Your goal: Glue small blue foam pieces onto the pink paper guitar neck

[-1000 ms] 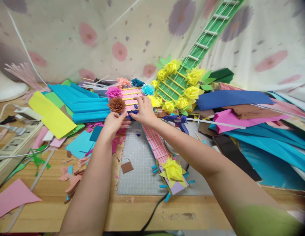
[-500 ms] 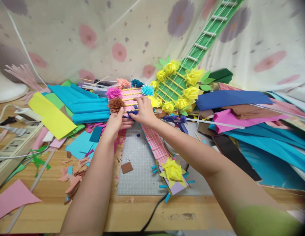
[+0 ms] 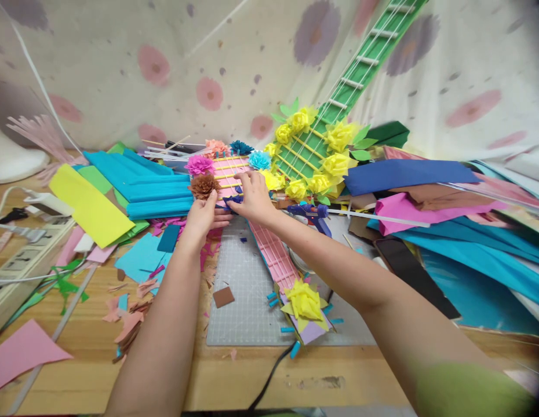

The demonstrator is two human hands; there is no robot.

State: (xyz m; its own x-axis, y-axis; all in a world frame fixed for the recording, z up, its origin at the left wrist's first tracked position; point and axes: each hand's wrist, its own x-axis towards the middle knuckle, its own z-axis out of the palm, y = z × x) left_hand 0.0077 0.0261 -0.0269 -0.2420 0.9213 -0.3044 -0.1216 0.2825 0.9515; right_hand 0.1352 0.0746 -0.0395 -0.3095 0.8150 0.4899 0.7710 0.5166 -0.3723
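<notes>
A pink paper guitar (image 3: pixel 229 167) lies on the work surface, its strung neck (image 3: pixel 276 255) pointing toward me. Paper flowers ring its body, among them a brown flower (image 3: pixel 204 186), a magenta flower (image 3: pixel 200 164) and a light blue flower (image 3: pixel 259 160). My left hand (image 3: pixel 200 221) grips the body's near edge, thumb up beside the brown flower, other fingers stretched along the edge. My right hand (image 3: pixel 255 201) is closed around a dark blue paper flower (image 3: pixel 233 199) at that same edge, covering most of it. A yellow flower (image 3: pixel 305 302) decorates the guitar's head.
A green paper guitar (image 3: pixel 310 152) with yellow flowers leans behind. The blue glue gun (image 3: pixel 312 213) lies right of my right hand, near a phone (image 3: pixel 412 275). Crepe paper (image 3: pixel 160 188), a power strip (image 3: pixel 26 255) and scraps surround the cutting mat (image 3: pixel 239 313).
Both hands keep nearly the same place and grip. The whole view has shifted very slightly; nothing else has visibly moved.
</notes>
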